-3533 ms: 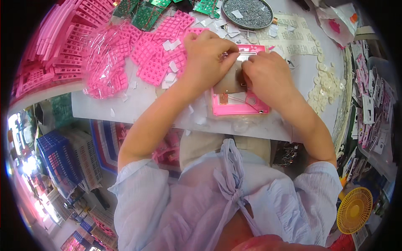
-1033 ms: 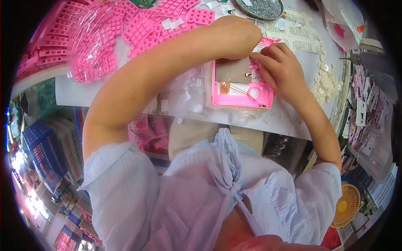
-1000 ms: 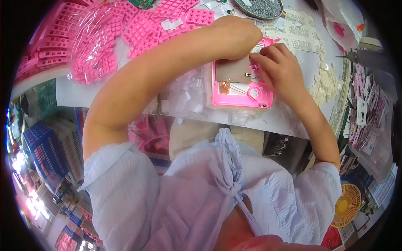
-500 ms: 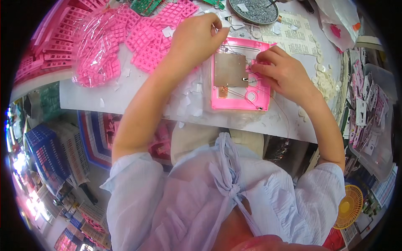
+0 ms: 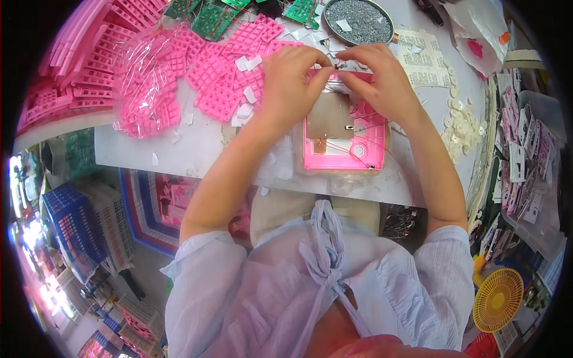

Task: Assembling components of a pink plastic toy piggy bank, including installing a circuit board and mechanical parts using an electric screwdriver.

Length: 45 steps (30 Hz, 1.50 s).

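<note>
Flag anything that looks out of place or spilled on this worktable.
A white scrap lies on the small grey metal parts in the round tray, looking stray there; more scraps litter the pink keypads. No damage stands out.

The white desk (image 5: 185,152) carries a pink case (image 5: 334,162) with a grey-brown plate (image 5: 326,119) near its front edge, cream discs (image 5: 456,134) along its right edge, green circuit boards (image 5: 212,22) and pink grid-patterned pieces (image 5: 206,74).

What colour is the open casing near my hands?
The casing is pink, best seen in the head view.

Pink casing (image 5: 332,161), open side up
</note>
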{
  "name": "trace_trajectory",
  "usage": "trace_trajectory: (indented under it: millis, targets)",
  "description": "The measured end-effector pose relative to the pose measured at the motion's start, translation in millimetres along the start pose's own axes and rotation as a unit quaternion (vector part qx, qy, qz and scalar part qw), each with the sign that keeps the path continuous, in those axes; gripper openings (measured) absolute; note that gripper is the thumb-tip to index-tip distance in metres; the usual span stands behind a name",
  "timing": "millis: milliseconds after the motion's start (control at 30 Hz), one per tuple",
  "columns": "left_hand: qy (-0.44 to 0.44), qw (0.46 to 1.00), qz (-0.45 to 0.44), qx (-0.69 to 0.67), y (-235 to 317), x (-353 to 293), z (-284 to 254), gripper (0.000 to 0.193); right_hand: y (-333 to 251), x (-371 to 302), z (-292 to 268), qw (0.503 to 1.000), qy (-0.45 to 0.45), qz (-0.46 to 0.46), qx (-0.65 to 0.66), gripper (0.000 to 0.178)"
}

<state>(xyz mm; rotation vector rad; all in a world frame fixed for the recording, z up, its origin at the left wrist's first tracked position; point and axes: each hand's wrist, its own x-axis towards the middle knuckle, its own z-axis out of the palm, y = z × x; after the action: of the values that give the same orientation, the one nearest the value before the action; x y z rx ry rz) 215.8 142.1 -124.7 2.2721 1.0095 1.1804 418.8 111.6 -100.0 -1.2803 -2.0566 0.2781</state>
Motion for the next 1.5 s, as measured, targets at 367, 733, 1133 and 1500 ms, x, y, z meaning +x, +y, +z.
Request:
trace_trajectory:
  millis: [367,733,1133,1500]
  targets:
    - [0.036,0.990,-0.069,0.119,11,-27,-11,0.013,-13,-13,-1,0.992,0.027,0.098,0.078,0.013]
    - [-0.055,0.995,-0.058,0.057,42,-13,-8,0.010,-18,-26,-3,0.996,0.079,-0.003,0.050,0.012]
    - [0.008,0.994,0.052,0.099,35,-20,-1,0.010,-18,-40,-3,0.995,0.076,-0.006,0.071,0.022]
    - [-0.034,0.995,0.059,0.071,31,-19,-3,0.011,-24,-35,-15,0.987,-0.036,0.027,0.154,0.043]
